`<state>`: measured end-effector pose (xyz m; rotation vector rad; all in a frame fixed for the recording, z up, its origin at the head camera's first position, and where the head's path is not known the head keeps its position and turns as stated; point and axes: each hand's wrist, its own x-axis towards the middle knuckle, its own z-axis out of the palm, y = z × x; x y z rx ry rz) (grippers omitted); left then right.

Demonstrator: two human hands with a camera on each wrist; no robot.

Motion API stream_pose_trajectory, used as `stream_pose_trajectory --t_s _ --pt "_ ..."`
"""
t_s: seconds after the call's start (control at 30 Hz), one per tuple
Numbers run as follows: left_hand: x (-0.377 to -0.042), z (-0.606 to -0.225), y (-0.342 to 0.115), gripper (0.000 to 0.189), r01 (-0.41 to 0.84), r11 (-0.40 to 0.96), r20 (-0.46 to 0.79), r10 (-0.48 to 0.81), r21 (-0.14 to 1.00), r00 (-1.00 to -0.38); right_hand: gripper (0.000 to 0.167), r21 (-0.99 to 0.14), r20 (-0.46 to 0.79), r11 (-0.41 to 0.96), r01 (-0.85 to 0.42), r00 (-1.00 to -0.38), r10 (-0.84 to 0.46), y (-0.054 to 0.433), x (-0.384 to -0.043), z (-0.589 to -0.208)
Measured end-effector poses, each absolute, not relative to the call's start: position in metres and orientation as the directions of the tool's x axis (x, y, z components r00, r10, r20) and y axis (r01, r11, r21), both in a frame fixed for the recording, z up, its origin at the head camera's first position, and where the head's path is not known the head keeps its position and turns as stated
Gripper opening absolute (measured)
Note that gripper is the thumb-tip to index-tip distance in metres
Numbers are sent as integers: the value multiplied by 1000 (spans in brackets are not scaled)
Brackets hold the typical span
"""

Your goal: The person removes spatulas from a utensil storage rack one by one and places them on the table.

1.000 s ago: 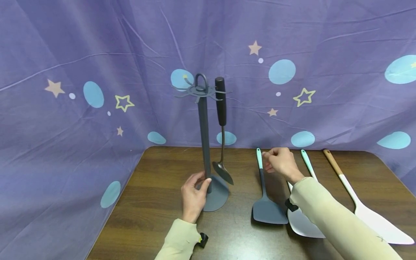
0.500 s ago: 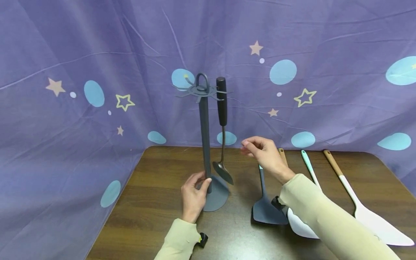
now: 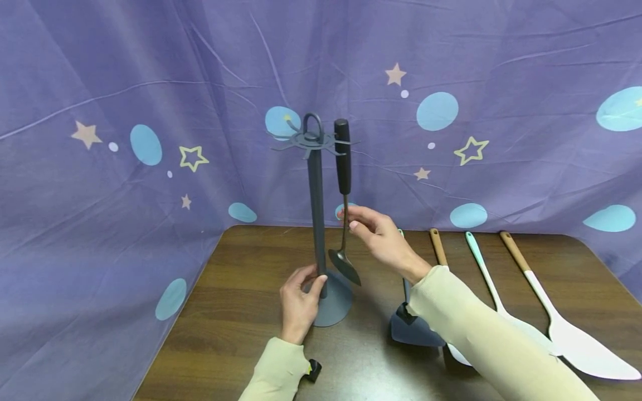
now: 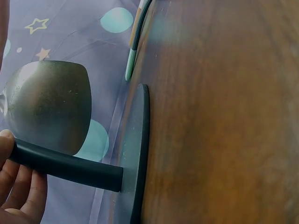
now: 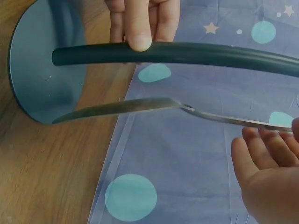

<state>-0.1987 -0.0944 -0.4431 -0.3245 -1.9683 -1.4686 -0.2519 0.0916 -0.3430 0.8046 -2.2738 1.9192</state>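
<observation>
A dark grey utensil stand (image 3: 315,206) with a round base and a ring of hooks stands upright on the table. My left hand (image 3: 299,301) grips its post low down, thumb in front. From a hook on the right side hangs a metal spatula (image 3: 343,167) with a black handle; its broad blade (image 4: 51,105) fills much of the left wrist view. My right hand (image 3: 383,236) is at the spatula's thin shaft, fingers reaching past it and thumb apart from it. The right wrist view shows the fingertips (image 5: 252,135) right beside the shaft.
Right of the stand lies a dark grey spatula (image 3: 416,333), partly behind my right sleeve. Beyond it are a wooden-handled utensil (image 3: 438,245), a white one with a mint handle (image 3: 478,262) and a white spatula with a wooden handle (image 3: 589,348). A purple curtain (image 3: 225,67) hangs behind the table.
My right hand has moved left from above the mint handle of the grey spatula to the hanging metal spatula's shaft. My left hand keeps its grip on the post.
</observation>
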Motion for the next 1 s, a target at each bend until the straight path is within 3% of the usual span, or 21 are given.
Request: stream_pose_trajectory --t_s 0.47,0.77,1.0 --pt "-200 -445 -94 21 572 326 643 -177 753 -746 16 -949 299 -20 -315 -877 -376 104 -230 -343" --pt "-199 -446 -94 21 552 337 627 -176 762 -759 7 -895 370 59 -443 -809 -458 119 -212 -346" --pt "-208 -460 -98 20 553 317 620 -171 771 -766 5 -909 361 10 -416 -801 -477 118 -196 -343"
